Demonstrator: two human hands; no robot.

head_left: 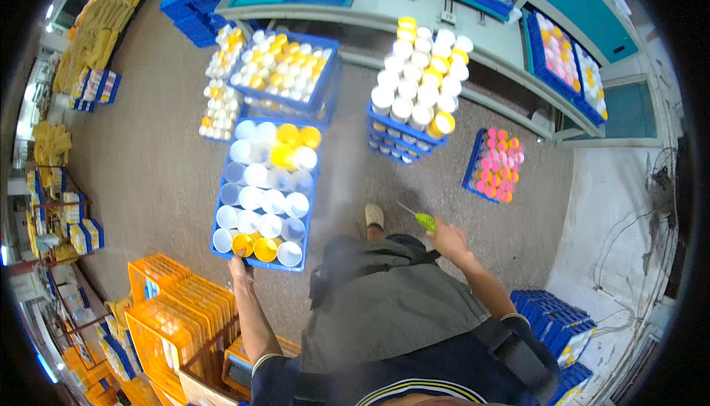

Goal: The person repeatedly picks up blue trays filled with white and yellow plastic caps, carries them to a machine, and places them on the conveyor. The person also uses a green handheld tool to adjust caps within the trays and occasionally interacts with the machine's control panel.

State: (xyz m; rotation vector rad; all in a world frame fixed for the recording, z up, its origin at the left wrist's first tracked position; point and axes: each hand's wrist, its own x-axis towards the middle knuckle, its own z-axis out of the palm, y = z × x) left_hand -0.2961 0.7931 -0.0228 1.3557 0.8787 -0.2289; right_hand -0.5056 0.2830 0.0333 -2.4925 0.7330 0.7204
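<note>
**Blue crate of cups on the workshop floor**

The room has a grey floor [155,177] with many crates on it. A long green table [510,44] runs along the top, with blue trays of cups on it.

The left hand [240,267] holds the near edge of a blue crate [222,206]. The fingers are closed on the rim. The crate stands on a pile of crates in front of the person and is full of white, clear and yellow cups [266,184].

The right hand [447,237] is closed around a small green tool [424,220] with a thin tip. It is held out to the right, above the floor and well apart from the blue crate.

Behind the blue crate is another crate of white and yellow cups [285,66]. To the right stands a tall stack of white tubes [421,84]. Near it is a tray of pink cups [497,164]. Orange crates [174,310] stand just to the left of the left arm. One foot [374,216] shows between the hands.
</note>
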